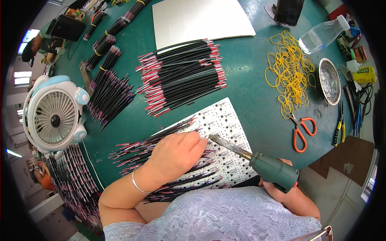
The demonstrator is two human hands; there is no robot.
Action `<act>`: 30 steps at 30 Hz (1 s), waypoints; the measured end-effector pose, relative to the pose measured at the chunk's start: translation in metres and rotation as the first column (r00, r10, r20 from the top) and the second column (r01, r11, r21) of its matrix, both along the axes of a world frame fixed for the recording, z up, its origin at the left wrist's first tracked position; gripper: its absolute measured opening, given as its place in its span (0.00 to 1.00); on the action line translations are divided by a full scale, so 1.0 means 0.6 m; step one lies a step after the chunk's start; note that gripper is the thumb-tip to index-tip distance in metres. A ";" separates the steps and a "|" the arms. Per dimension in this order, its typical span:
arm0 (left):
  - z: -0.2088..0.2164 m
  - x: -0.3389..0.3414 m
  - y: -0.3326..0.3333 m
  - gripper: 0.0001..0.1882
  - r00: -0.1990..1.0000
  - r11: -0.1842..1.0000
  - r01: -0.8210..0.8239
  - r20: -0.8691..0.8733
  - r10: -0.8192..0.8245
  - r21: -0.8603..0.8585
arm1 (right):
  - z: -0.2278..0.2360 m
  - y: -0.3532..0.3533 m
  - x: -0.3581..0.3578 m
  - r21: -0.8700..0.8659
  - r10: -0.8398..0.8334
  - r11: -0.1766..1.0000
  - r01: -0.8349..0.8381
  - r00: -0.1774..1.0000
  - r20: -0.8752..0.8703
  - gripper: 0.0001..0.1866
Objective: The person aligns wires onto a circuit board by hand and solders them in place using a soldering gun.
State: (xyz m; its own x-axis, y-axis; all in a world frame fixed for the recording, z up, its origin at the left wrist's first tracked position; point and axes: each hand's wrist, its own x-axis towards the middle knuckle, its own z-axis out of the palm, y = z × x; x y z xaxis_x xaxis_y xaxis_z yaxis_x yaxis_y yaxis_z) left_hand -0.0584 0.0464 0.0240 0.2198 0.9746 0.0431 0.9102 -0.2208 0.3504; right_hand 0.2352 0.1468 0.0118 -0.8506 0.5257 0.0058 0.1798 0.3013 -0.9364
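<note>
My left hand [177, 150] is closed in a pinch over a white circuit board [231, 130]; its fingers hide what they hold. Thin black cables [138, 149] with red and bluish wire ends lie under and beside this hand, several reaching across the board. In my right hand [277, 192] is a green soldering gun [273, 170], gripped by its handle. Its metal barrel slants left, and the tip is over the board just right of my left fingertips. Part of the right hand is hidden behind the gun.
Cut black cables [187, 76] are stacked beyond the board, near a white sheet [197, 20]. A fan [54, 116] and cable bundles [108, 94] stand left. Right are yellow bands [287, 68], a metal bowl [329, 81], orange-handled scissors [301, 132], pliers [340, 126] and a bottle [321, 36].
</note>
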 end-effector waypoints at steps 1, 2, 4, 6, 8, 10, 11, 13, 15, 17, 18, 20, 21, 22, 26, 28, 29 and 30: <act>0.002 0.002 0.000 0.14 1.000 1.000 -0.001 -0.001 0.001 -0.001 | 0.001 0.000 -0.002 -0.001 0.001 1.000 -0.001 1.000 -0.001 0.11; 0.004 0.006 -0.001 0.15 0.999 1.000 0.002 -0.053 -0.003 -0.013 | 0.004 -0.001 -0.004 -0.009 0.002 1.000 -0.001 0.999 0.033 0.10; 0.009 0.013 -0.001 0.15 0.994 1.000 0.005 -0.106 -0.008 -0.026 | 0.011 0.003 -0.006 -0.016 0.003 1.000 -0.001 0.998 0.067 0.09; 0.015 0.020 0.001 0.15 0.986 0.998 -0.011 -0.168 -0.001 -0.068 | 0.017 0.012 -0.010 0.252 0.107 0.959 -0.133 0.988 0.113 0.06; 0.019 0.022 0.004 0.15 0.986 0.997 -0.006 -0.166 -0.008 -0.082 | 0.019 0.012 -0.008 0.259 0.096 0.958 -0.123 0.989 0.113 0.05; 0.022 0.022 0.004 0.14 0.986 0.995 -0.004 -0.168 -0.012 -0.096 | 0.016 0.011 -0.006 0.267 0.089 0.957 -0.115 0.990 0.108 0.04; 0.022 0.021 0.002 0.14 0.987 0.995 -0.006 -0.162 -0.010 -0.098 | 0.013 0.012 -0.003 0.223 0.084 0.970 -0.100 0.993 0.077 0.07; 0.022 0.022 0.002 0.14 0.988 0.995 -0.008 -0.157 -0.007 -0.097 | 0.013 0.006 0.002 0.179 0.080 0.980 -0.087 0.996 0.045 0.10; 0.023 0.023 0.003 0.15 0.989 0.992 -0.006 -0.146 -0.012 -0.123 | 0.017 -0.013 0.007 -0.162 -0.236 0.958 0.235 0.972 0.012 0.11; 0.021 0.022 0.003 0.15 0.989 0.994 -0.008 -0.145 -0.008 -0.111 | 0.008 -0.018 0.010 -0.201 -0.280 0.943 0.267 0.959 -0.039 0.12; 0.019 0.023 0.001 0.15 0.990 0.994 -0.007 -0.138 -0.008 -0.106 | 0.006 -0.021 0.011 -0.246 -0.326 0.922 0.299 0.942 -0.079 0.13; 0.010 0.017 -0.003 0.14 1.000 0.998 -0.030 0.004 0.030 0.063 | 0.006 -0.017 0.018 -0.221 -0.289 0.939 0.264 0.953 -0.089 0.13; 0.007 0.014 -0.005 0.14 0.987 0.973 -0.076 0.153 0.043 0.220 | 0.006 -0.017 0.023 -0.199 -0.252 0.953 0.230 0.963 -0.096 0.14; 0.012 0.017 -0.011 0.14 0.987 0.974 -0.071 0.155 0.038 0.215 | 0.008 -0.018 0.026 -0.203 -0.258 0.951 0.235 0.962 -0.092 0.14; 0.004 0.037 -0.032 0.14 0.971 0.968 -0.172 0.194 0.137 0.182 | 0.012 -0.024 0.036 -0.174 -0.226 0.960 0.220 0.974 -0.015 0.09; -0.007 0.041 -0.037 0.14 0.983 0.979 -0.159 0.113 0.145 0.128 | 0.001 -0.027 0.044 -0.233 -0.218 0.950 0.207 0.976 -0.023 0.07; -0.012 0.044 -0.040 0.14 0.983 0.979 -0.166 0.099 0.154 0.122 | -0.008 -0.025 0.053 -0.155 -0.120 0.981 0.117 0.993 -0.008 0.15; -0.014 0.047 -0.042 0.14 0.983 0.979 -0.165 0.103 0.153 0.122 | -0.010 -0.024 0.057 -0.080 -0.022 0.997 0.024 1.000 0.017 0.24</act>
